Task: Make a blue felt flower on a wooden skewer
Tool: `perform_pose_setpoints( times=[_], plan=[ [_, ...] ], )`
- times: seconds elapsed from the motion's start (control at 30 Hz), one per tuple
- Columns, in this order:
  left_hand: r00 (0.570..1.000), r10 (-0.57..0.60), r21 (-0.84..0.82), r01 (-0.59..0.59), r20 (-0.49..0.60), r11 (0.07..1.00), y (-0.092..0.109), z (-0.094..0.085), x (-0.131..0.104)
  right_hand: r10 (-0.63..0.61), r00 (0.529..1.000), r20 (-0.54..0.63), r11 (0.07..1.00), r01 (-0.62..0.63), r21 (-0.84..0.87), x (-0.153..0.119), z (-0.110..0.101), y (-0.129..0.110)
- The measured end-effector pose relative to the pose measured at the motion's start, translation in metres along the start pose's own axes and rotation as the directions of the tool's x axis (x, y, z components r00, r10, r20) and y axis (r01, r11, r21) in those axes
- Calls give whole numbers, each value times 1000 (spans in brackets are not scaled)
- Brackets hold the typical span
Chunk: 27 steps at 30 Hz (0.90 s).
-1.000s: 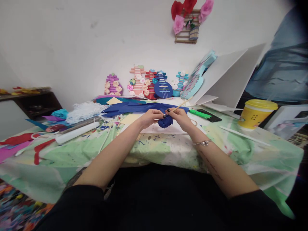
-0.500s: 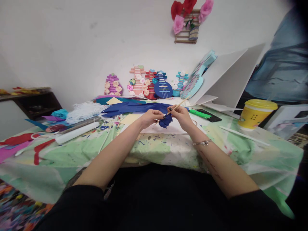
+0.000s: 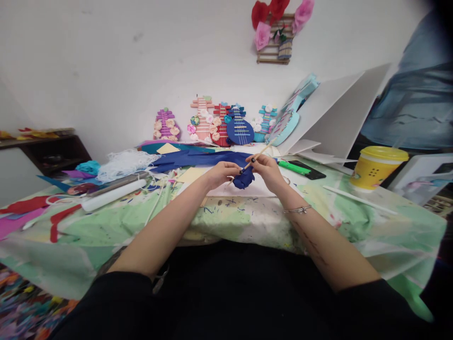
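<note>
Between my hands hangs a crumpled piece of dark blue crepe paper [image 3: 244, 180], low over a white sheet [image 3: 226, 190]. My left hand [image 3: 222, 174] pinches the paper's upper left edge with thumb and fingertips. A thin wooden stick [image 3: 261, 153] slants up to the right from the paper, and my right hand [image 3: 264, 169] grips it between thumb and fingers. The stick's lower end seems to show just left of the paper. Behind my hands lie long strips of blue crepe paper [image 3: 198, 160].
Small decorated lute models [image 3: 240, 131] lean along the wall. To the right are a green cutter [image 3: 293, 167], a black phone-like slab [image 3: 316, 173] and a yellow lidded cup [image 3: 375, 167]. White string [image 3: 122, 165] and a white roll [image 3: 113, 195] lie left.
The blue paper has turned and looks fuller and rounder. The stick has tilted slightly, and my right fingers have shifted a little on it. My left hand has barely moved.
</note>
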State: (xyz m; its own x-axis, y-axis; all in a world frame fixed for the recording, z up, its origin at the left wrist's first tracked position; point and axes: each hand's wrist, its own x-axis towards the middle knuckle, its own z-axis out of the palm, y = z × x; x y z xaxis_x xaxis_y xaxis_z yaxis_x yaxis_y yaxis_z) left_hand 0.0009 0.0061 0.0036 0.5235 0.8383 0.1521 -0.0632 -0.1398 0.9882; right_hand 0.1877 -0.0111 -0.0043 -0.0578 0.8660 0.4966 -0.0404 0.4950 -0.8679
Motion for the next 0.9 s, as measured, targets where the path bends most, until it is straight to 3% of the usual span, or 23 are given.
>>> perform_pose_setpoints(
  times=[0.37,0.9],
  plan=[
    [997,75,-245,-76,-13,967,1,-4,2,84,990,109,978,-103,182,-1,0,-4],
    [995,94,-260,-95,-14,961,-3,-2,3,79,994,77,977,-93,193,-6,5,-12]
  ],
)
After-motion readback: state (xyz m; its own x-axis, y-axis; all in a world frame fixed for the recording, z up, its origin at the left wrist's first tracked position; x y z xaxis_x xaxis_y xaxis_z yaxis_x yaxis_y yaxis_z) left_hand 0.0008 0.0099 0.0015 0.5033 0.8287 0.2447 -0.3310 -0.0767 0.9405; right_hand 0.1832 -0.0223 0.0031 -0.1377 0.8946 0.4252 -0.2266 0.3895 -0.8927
